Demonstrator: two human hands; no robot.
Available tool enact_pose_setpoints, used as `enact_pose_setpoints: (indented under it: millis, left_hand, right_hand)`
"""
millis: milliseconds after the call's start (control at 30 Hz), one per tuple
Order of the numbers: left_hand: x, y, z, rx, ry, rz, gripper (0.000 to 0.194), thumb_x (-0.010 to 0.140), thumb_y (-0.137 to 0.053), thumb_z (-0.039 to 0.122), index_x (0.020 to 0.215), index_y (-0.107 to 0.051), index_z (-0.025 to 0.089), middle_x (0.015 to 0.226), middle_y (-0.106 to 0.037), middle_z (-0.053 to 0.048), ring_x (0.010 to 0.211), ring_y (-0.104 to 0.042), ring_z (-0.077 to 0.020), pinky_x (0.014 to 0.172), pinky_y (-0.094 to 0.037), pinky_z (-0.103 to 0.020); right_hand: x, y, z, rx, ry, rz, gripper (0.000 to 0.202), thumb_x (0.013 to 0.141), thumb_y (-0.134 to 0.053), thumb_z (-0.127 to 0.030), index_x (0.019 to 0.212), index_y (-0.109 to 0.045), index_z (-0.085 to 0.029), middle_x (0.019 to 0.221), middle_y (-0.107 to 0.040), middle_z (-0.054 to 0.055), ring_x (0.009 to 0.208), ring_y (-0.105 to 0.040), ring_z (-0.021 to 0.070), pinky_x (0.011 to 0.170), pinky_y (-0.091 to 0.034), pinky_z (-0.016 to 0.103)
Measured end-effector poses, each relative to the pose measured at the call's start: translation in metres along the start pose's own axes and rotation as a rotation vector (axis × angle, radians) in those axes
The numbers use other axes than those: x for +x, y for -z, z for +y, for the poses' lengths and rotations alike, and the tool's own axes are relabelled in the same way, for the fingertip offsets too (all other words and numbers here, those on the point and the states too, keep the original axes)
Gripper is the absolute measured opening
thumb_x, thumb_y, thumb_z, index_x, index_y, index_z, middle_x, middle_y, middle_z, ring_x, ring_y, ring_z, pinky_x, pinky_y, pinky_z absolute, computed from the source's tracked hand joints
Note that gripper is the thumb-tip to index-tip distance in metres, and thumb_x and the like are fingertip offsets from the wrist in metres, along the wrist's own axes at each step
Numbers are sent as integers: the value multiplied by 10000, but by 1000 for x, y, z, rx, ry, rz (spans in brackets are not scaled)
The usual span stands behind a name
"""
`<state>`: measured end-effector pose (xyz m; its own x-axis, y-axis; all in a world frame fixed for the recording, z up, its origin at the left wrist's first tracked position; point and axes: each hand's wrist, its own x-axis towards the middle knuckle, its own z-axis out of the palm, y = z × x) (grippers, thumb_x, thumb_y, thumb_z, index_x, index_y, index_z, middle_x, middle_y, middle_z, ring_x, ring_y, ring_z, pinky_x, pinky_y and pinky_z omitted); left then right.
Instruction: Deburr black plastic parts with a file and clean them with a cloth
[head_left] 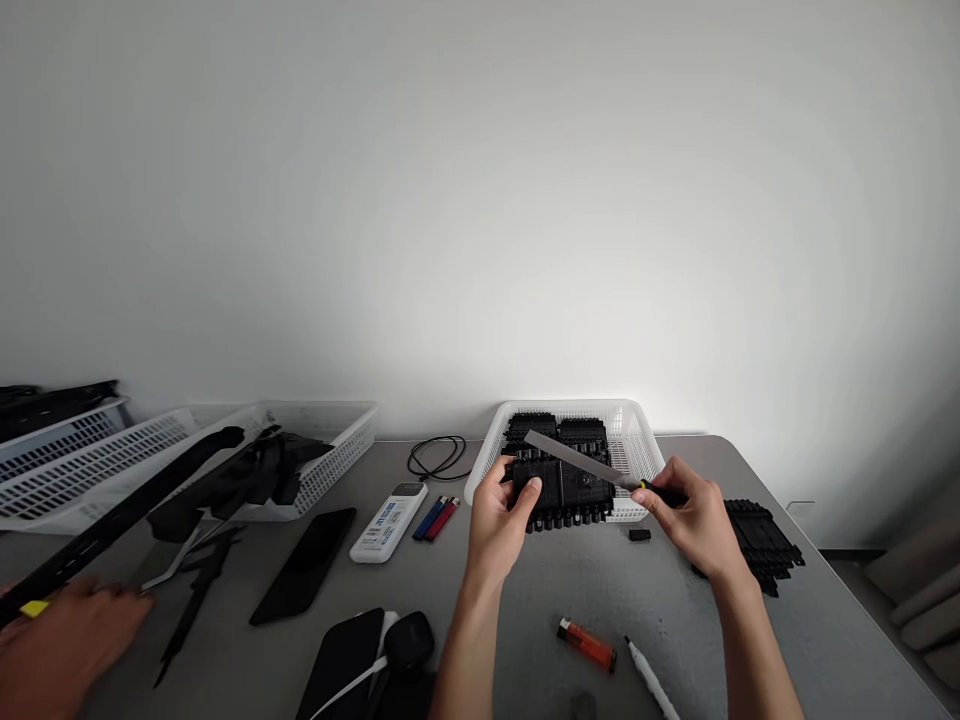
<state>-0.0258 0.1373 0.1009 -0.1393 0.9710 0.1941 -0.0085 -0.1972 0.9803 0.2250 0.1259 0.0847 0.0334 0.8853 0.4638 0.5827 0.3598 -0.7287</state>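
My left hand (499,520) holds a black ribbed plastic part (581,492) by its left side, thumb on its face, in front of a white basket. My right hand (694,515) is closed around the dark handle of a flat metal file (577,460). The file's blade slants up to the left across the top of the part. Similar black parts (583,432) lie in the white basket (643,450). More of them (761,535) sit on the table to the right of my right hand. A small black piece (640,535) lies between my hands.
Another person's hand (75,630) is at the lower left, by a long black part (127,510). White baskets (345,450) stand behind it. On the table are a phone (304,567), a white power bank (388,522), lighters (589,645), a white pen (651,678) and a black cable (439,470).
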Motion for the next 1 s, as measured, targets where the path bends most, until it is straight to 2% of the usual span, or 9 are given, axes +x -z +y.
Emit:
enact_pose_setpoints:
  millis: [167,400,600,733,867,1000]
  left_hand:
    - [1,1,6,-59,23,55,496,639,-771,425,1008,-576,157,705,-679,-27,749,-655,-182,680,-493,-244]
    - [0,-1,7,-22,8,30,472,678,-743,414,1044,-590,157,703,-689,-25,716,-656,-169,644,-483,-226]
    - [3,2,3,-25,-5,49,452,683,-743,403,1023,-581,153,710,-698,-34,726,-671,-188,658,-498,-247]
    - [1,-2,0,15,-1,3,481,724,-716,411,1103,-577,148,671,-681,-16,640,-636,-164,591,-467,-226]
    - [-4,-7,5,-2,-30,-91,456,780,-677,395,1151,-576,151,759,-711,-48,716,-669,-181,688,-511,-263]
    - [-3,-4,6,-7,-16,-19,454,742,-709,403,1100,-586,152,684,-685,-24,677,-658,-174,624,-495,-236]
  right_hand:
    - [0,9,8,10,-25,78,435,808,-635,-631,707,-530,-220,650,-628,22,586,-567,169,508,-386,245]
    - [0,3,3,6,2,31,437,795,-646,-634,710,-517,-225,636,-623,6,565,-559,163,518,-393,246]
    - [1,11,10,-17,-31,121,420,816,-633,-613,710,-521,-223,645,-621,16,579,-566,168,512,-388,247]
    - [-4,-2,-5,26,16,21,402,831,-628,-595,724,-510,-226,623,-595,-1,561,-541,157,517,-382,244]
    - [-5,-20,-22,-43,5,-46,414,835,-607,-616,725,-500,-231,588,-577,-22,475,-467,127,475,-336,239]
    - [-1,-12,-14,5,-12,-13,439,812,-624,-637,705,-511,-226,610,-601,-8,516,-518,142,489,-363,239]
